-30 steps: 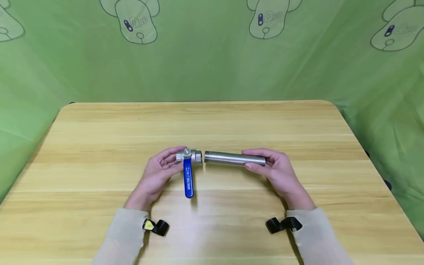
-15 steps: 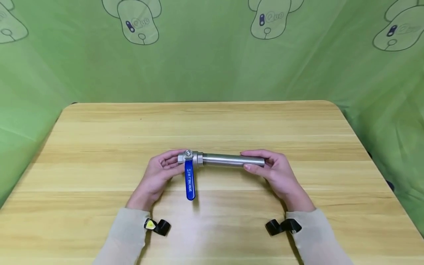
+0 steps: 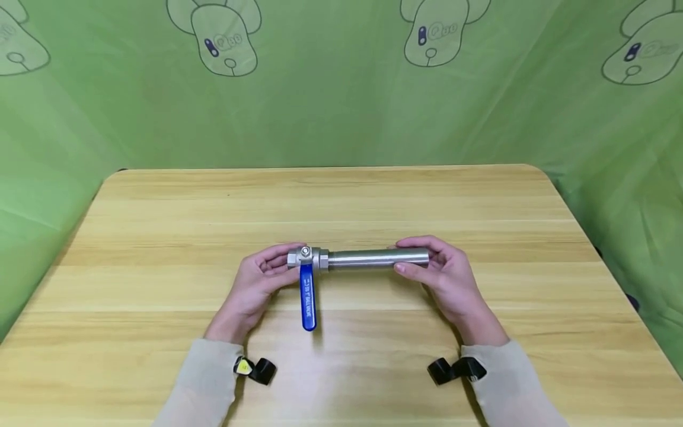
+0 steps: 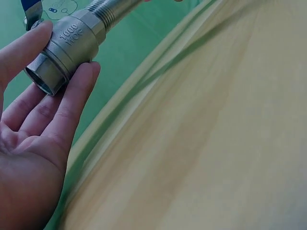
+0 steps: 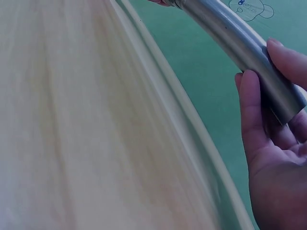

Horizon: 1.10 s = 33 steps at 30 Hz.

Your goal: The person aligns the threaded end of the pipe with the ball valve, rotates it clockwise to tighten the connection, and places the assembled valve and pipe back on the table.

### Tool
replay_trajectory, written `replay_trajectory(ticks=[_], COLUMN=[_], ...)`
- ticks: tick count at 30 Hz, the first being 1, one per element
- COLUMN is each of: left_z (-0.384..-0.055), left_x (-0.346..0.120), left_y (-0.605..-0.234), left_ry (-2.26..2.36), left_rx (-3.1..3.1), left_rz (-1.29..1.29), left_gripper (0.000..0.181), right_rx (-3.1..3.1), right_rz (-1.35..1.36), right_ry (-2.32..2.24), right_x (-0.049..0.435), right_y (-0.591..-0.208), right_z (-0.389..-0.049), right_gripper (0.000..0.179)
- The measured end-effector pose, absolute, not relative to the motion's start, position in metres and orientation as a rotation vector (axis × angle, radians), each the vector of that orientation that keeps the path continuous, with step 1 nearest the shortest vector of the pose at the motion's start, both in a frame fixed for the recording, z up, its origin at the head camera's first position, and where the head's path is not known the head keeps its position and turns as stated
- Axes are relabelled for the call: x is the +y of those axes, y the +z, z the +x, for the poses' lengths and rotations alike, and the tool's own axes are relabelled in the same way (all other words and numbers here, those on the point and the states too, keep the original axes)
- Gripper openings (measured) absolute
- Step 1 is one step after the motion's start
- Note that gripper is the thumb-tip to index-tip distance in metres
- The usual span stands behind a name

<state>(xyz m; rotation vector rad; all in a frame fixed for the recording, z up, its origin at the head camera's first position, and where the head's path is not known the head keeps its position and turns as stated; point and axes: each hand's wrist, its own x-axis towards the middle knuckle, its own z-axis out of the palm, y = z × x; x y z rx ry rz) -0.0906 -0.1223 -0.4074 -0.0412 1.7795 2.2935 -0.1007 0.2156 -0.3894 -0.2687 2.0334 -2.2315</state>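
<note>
My left hand point(image 3: 253, 284) grips a steel ball valve point(image 3: 322, 259) between thumb and fingers, near its hexagonal left end. A blue lever handle point(image 3: 308, 299) hangs from the valve toward me. In the left wrist view the valve body point(image 4: 72, 40) shows raised lettering and an open bore at its near end. My right hand point(image 3: 445, 276) pinches the far end of a steel pipe point(image 3: 368, 258). The pipe's left end meets the valve's right opening, the two nearly in line. Threads point(image 4: 108, 15) on the pipe show right at the valve mouth.
Both parts are held over a wooden table point(image 3: 341, 207). A green curtain point(image 3: 331, 107) with printed cartoon shapes hangs behind and at both sides. Small black wrist cameras point(image 3: 264, 371) sit at the beige sleeves point(image 3: 205, 370).
A gap between pipe and valve one second ago has closed; the pipe end now meets the valve mouth. The pipe has levelled out, and both hands keep their holds.
</note>
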Motion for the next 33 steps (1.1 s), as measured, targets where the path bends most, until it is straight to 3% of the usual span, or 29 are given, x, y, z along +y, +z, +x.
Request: replay_trajectory(ticks=[16, 25, 33], left_z=[-0.0885, -0.087, -0.0861], left_x=[-0.1179, -0.1166, -0.1138], left_y=[-0.4055, -0.4048, -0.4046], left_ry=[2.345, 2.344, 2.354], left_rx=[1.752, 1.767, 1.775], left_rz=[-0.106, -0.092, -0.101], left_gripper=[0.062, 0.062, 0.062], right_rx=[1.964, 2.113, 2.132], right_rz=[-0.076, -0.036, -0.047], right_ry=[-2.216, -2.064, -2.01], right_x=[0.2116, 0.208, 0.2079], right_y=[-0.3911, -0.3916, -0.3907], right_z=[-0.1015, -0.1009, -0.1006], right_gripper=[0.022, 0.045, 0.041])
